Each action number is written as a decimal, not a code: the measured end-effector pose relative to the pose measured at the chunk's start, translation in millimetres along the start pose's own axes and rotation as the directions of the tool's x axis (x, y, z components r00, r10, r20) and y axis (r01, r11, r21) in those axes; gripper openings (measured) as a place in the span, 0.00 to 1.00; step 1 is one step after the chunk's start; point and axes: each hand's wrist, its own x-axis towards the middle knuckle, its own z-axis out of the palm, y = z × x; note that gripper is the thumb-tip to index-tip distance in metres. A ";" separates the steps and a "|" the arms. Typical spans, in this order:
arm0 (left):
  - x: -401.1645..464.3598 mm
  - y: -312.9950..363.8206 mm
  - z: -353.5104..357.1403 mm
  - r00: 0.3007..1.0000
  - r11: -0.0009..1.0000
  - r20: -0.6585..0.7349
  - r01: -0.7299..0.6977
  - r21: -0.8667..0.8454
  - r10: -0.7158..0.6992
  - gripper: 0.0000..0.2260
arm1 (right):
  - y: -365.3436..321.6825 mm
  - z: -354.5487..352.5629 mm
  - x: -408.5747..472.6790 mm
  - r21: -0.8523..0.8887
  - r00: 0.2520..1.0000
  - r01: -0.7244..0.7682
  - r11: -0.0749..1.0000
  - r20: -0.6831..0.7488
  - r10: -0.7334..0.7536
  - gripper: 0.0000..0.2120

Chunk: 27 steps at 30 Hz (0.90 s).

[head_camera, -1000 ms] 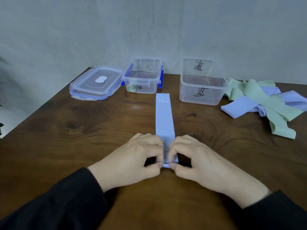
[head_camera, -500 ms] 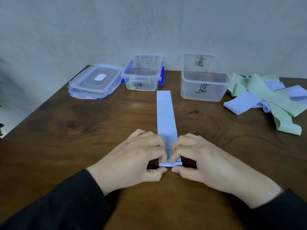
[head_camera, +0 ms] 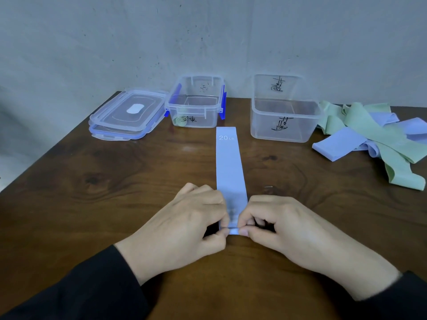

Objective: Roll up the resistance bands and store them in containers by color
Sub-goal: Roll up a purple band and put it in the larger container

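1. Wooden tabletop (head_camera: 104, 181) set against a plain grey wall carries all work items.
2. A blue resistance band (head_camera: 230, 162), marked "20 LB" at its far end, lies flat at table centre. Its long axis runs straight away from the person, from the fingers toward the gap between the two containers.
3. The left hand (head_camera: 184, 218) and right hand (head_camera: 286, 225) meet at the band's near end. Both have fingers curled and pinch the near edge between thumb and fingertips, one on each side, where a first small fold or roll shows.
4. Judgement: the roll is only just begun; nearly the whole length lies unrolled ahead of the hands. The coming move calls for rolling forward along the long axis, both hands advancing evenly so the coil stays square.
5. The left clear container (head_camera: 195, 105), with blue latches, holds one rolled green band (head_camera: 181, 121). The right clear container (head_camera: 285, 118), hand-labelled, appears to hold nothing. By colour, the blue roll likely belongs in the right one, nearer the right hand.
6. Two stacked lids (head_camera: 127, 115) sit at far left.
7. A loose pile of green and blue bands (head_camera: 374, 137) lies at far right, not yet rolled.
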 end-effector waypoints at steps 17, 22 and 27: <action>0.3 -7.9 -1.2 0.999 1.000 0.030 0.015 0.018 -0.016 0.07 | 1.7 0.6 1.7 -0.078 1.000 0.025 0.997 -0.007 -0.025 0.04; 1.0 -9.3 0.0 0.999 0.999 0.006 0.036 -0.015 -0.036 0.06 | 3.4 0.9 2.5 -0.062 0.999 0.006 0.998 -0.038 -0.008 0.06; 1.6 -9.0 -0.6 0.999 0.999 -0.022 0.043 -0.020 -0.044 0.07 | -0.1 -0.8 5.0 -0.053 0.999 -0.019 0.998 -0.044 0.016 0.04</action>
